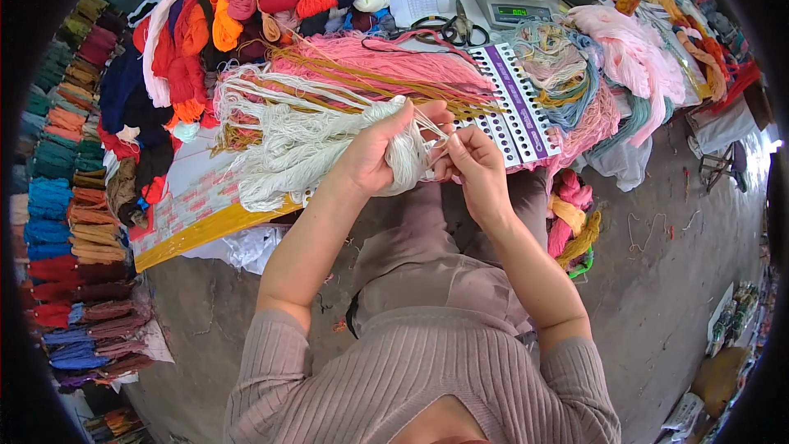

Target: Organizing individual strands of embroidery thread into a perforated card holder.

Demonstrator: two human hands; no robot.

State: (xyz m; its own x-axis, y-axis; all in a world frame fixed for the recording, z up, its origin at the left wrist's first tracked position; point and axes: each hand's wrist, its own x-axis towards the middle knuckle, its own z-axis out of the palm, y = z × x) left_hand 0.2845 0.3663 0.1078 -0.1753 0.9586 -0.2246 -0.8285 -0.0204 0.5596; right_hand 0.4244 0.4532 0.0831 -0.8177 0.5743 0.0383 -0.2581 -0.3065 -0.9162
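A thick skein of white yarn (288, 152) trails off to the left across the table and rises into my left hand (378, 148). That hand is closed around the skein's looped end, with a few strands stretched between its fingers. At its right, my right hand (475, 166) pinches some of these white strands between thumb and fingers. Just beyond my hands lies a white card with a purple band and rows of punched holes (514, 103). Pink yarn (370, 66) and mustard strands (320, 86) run from the holes toward the left.
Bundles of red and orange yarn (185, 66) pile up at the far left. Black-handled scissors (452, 29) lie near a digital scale (519, 12). Pale pink yarn (629, 49) sits at the right. Hanks (49, 205) line the left side. The table's yellow edge (214, 230) faces me.
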